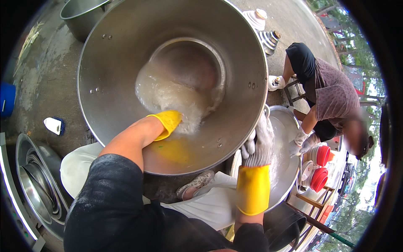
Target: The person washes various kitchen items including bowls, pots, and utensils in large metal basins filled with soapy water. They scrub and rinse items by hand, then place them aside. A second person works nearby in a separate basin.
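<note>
A very large stainless-steel pot is tipped toward me, its mouth facing up at my body. Cloudy water swirls and splashes over its bottom and lower wall. My left hand, in a glove with a yellow cuff, reaches inside; the fingers are hidden by the cuff and splashing water, so any held thing is unseen. On the right, my right hand, in a grey-white glove with a yellow cuff, grips the pot at its rim, close to a metal loop handle.
A wide metal basin of water stands at right, where a seated co-worker reaches in with gloved hands. Red and white bowls and a black bucket lie beyond. Left are a scrub brush, nested metal bowls and another pot.
</note>
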The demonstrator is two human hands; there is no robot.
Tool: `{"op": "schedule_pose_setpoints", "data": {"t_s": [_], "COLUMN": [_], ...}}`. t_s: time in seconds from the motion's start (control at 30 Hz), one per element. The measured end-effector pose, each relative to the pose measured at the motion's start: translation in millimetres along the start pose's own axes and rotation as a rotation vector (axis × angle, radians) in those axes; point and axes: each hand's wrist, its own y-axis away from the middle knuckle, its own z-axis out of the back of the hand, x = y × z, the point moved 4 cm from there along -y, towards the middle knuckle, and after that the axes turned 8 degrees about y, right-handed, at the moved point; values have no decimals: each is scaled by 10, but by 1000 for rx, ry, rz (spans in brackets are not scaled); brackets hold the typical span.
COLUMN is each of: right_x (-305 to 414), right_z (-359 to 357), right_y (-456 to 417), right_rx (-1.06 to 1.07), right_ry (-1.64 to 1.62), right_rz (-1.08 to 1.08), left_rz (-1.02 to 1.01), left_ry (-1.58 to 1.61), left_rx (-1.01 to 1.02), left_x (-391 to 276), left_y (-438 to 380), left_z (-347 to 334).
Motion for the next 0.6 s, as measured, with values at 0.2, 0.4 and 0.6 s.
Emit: {"op": "schedule_pose_setpoints", "data": {"t_s": [0.2, 0.4, 0.6], "right_x": [67, -13, -30], "right_z": [-205, 105, 12], "right_y": [108, 154, 161], "right_rx": [-133, -2, -126], "right_ry": [169, 252, 246], "right_rz": [-49, 24, 1], "left_rz": [-453, -486, -129], "left_ry": [332, 310, 68], "left_rx": [-265, -623, -642], "left_x": [-1239, -797, 841], "left_y": [-470, -1249, -1114], "left_z": [707, 1600, 1316]}}
